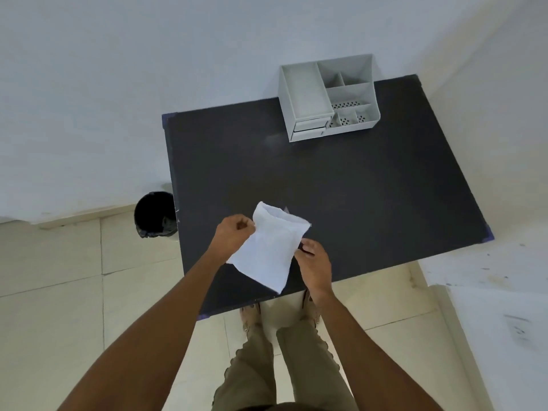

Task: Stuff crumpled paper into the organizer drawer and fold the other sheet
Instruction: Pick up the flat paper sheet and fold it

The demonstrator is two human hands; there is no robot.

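Head view. Item: white paper sheet (268,250), wrinkled, held above the table (370,197) near edge, well short of the organizer (326,99). Left hand (234,232) pinches its left edge, right hand (312,262) its right edge, probably to align a fold. Drawers look closed.

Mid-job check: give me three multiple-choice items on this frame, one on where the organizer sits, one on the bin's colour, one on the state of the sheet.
1. The organizer stands at the table's:
A. near edge
B. far edge, by the wall
C. centre

2. The bin on the floor is:
A. black
B. white
C. red

3. The paper sheet is:
A. flat on the table
B. inside a drawer
C. held by both hands

Key: 1 B, it stands against the wall. 2 A, dark liner and rim. 3 C, left hand and right hand pinch its edges.
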